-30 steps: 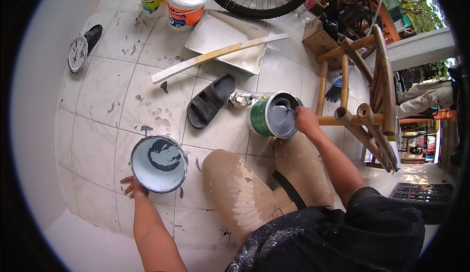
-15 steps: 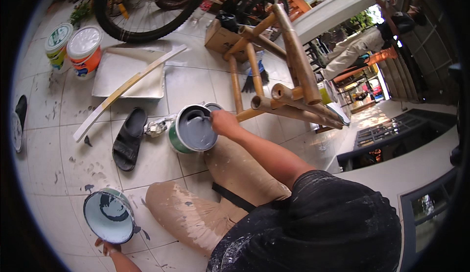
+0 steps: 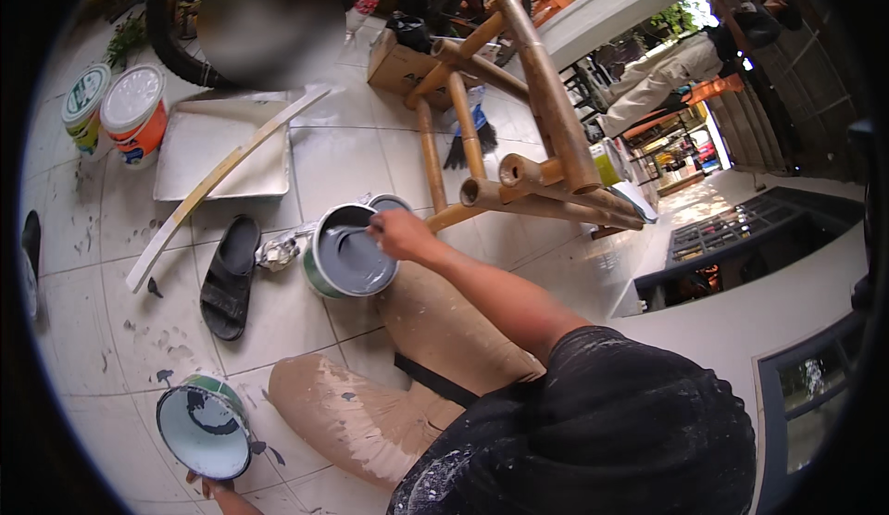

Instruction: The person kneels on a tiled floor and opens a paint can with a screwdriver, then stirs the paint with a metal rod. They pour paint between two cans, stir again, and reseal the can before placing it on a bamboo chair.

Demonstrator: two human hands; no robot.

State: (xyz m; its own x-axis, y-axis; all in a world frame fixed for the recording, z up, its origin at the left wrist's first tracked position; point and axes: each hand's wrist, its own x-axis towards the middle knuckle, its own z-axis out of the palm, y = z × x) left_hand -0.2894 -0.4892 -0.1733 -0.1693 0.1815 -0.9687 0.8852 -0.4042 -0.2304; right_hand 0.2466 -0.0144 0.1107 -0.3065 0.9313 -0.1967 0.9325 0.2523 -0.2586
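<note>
A round bucket (image 3: pixel 313 274) with a green outside holds thick grey paint (image 3: pixel 356 260) and stands on the floor by my knee. Over its right rim reaches my right hand (image 3: pixel 405 235), fingers curled closed; whatever they grip at the paint is too small to make out. At lower left my left hand (image 3: pixel 211 484) grips the edge of a second bucket (image 3: pixel 208 452), tilted so that its pale inside faces me. Grey paint smears the bottom of that bucket. Most of my left fingers are hidden behind the rim. Beside the paint bucket sits another grey-filled container (image 3: pixel 389 203), partly covered.
A black sandal (image 3: pixel 230 279) and crumpled foil (image 3: pixel 278 251) lie left of the paint bucket. Beyond are a white tray (image 3: pixel 222 135), a long strip (image 3: pixel 218 174) across it and two lidded pails (image 3: pixel 132 107). A bamboo frame (image 3: pixel 546 98) stands ahead; a person (image 3: pixel 667 66) is farther right.
My right hand has shifted slightly left, farther over the paint, and the swirl in the paint looks different. My left hand still holds the tilted bucket. The whole view has shifted a little.
</note>
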